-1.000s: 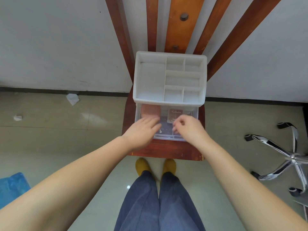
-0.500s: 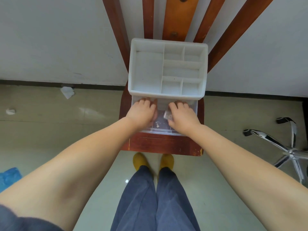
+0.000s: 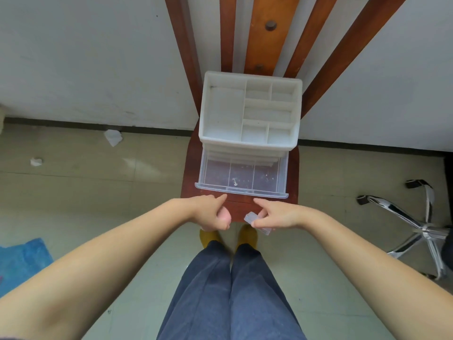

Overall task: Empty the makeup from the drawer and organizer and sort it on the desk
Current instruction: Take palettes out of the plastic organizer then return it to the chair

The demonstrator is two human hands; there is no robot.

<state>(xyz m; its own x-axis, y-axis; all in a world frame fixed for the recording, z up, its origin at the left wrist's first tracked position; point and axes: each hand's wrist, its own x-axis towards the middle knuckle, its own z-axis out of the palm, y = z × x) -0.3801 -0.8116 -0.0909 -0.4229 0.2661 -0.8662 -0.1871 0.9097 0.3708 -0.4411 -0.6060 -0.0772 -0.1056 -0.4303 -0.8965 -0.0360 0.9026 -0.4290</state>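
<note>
A white compartmented organizer [image 3: 250, 141] stands on a red-brown wooden chair seat [image 3: 293, 173]; its top compartments hold nothing. Its clear drawer [image 3: 241, 191] is pulled out toward me and shows only specks on its bottom. My left hand [image 3: 208, 212] hovers just in front of the drawer, fingers curled round a small pink item [image 3: 224, 217] that is mostly hidden. My right hand [image 3: 277, 214] is beside it and pinches a small clear plastic case [image 3: 250, 218].
The chair's slatted back [image 3: 269, 33] leans on a white wall. A chrome swivel-chair base [image 3: 421, 227] is on the floor at the right, a blue cloth [image 3: 19, 261] at the left, and crumpled paper scraps [image 3: 112, 137] near the wall. My legs and yellow shoes are below.
Both hands were inside the drawer and have drawn back toward me, each carrying an item. The pink item and the case are gone from the drawer.
</note>
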